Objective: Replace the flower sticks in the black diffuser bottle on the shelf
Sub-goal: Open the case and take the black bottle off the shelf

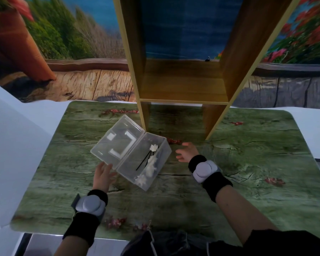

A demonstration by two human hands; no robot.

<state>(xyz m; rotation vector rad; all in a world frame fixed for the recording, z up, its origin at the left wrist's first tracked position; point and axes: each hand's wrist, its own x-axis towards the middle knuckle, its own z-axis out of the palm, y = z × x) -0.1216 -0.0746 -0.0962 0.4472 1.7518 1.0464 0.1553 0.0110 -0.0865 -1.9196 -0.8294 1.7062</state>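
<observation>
Your way across the table is open at lower centre and right of the frame. The open plastic box sits centre-left; behind it, the wooden shelf and its two legs block upper centre.

This looks like a staged recording set, not a lived-in room. The far wall is a printed backdrop of grasses, red flowers, blue water and weathered planks, rippled along its lower edge. The surface wears a printed mat with green wood grain and scattered red petals, laid over plain white. A bare wooden shelf unit stands at the far side. Both wrists carry grey sensor pucks on black bands.
</observation>
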